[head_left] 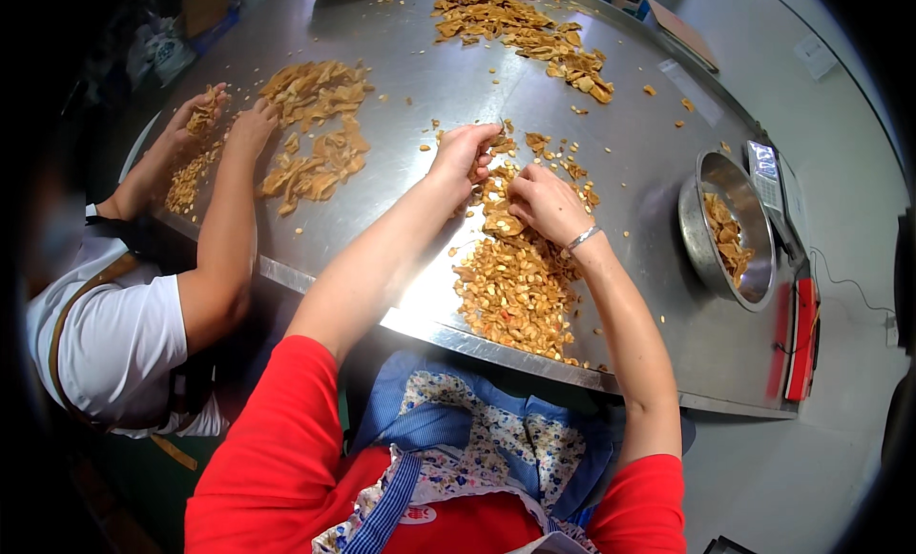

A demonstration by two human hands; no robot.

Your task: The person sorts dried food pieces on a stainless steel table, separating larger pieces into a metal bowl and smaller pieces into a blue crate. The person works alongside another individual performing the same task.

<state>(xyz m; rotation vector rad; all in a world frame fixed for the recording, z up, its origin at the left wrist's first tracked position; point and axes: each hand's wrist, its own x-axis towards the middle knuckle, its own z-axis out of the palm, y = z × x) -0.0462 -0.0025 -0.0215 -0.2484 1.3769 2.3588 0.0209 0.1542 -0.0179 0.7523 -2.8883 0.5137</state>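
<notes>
My left hand (462, 155) is closed, fingertips pinched just above the upper part of a heap of brown dried flakes and pale pieces (510, 296) on the metal table (410, 39). What those fingers hold is hidden or too small to make out. My right hand (548, 199), a silver band at its wrist, is just right of the left one, low over the same heap, fingers curled onto the flakes; its grasp is partly hidden. Small loose bits lie around both hands.
Left, a co-worker's hands (250, 129) handle flakes beside another pile (315, 158). More flakes (563, 48) lie at the back. A steel bowl (698, 249) of flakes stands right, next to a scale-like device (765, 172) and red object (800, 349). The table's near edge curves below my arms.
</notes>
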